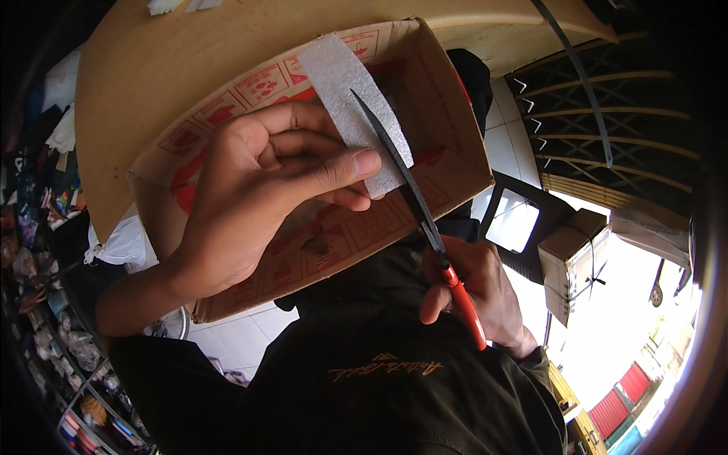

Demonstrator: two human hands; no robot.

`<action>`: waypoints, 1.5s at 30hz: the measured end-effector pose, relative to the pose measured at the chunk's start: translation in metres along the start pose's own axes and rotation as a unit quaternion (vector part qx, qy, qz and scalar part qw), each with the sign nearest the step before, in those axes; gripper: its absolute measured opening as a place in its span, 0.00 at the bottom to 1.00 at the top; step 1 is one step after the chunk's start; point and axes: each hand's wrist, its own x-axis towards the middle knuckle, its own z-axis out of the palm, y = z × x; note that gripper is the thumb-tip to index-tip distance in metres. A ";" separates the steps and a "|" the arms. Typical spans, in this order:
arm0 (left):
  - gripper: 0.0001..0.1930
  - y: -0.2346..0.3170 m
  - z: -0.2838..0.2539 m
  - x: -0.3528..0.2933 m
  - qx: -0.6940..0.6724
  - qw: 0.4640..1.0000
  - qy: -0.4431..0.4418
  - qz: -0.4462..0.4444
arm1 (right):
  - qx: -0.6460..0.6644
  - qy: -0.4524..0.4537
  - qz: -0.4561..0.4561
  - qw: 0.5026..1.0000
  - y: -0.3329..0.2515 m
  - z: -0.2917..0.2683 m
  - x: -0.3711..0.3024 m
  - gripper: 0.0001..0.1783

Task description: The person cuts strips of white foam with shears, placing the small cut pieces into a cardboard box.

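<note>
left grip [254, 186] part-hidden, shelf goods [82, 350] indistinct, perhaps bagged

Red print [262, 85] on carton [459, 171]; gold script [394, 367] on shirt [341, 413]

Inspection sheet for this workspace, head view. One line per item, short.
Surface: tan tabletop, an open carton overlapping it in view; what supports the carton is unclear.
Job's things: white foam strip; scissors with red handles, a dark blade lying across the strip's face.
Clutter: white scraps on the tabletop; white plastic bag at left.
Hands: left hand pinches the strip; right hand holds the scissors.
Cables: nothing seen.
Surroundings: packed shelves left; folding gate and tied carton right; tiled floor.
</note>
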 end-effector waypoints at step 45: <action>0.08 -0.001 0.008 -0.003 0.017 0.999 -0.038 0.000 | -0.017 -0.030 -0.041 0.999 0.009 -0.003 0.004 0.52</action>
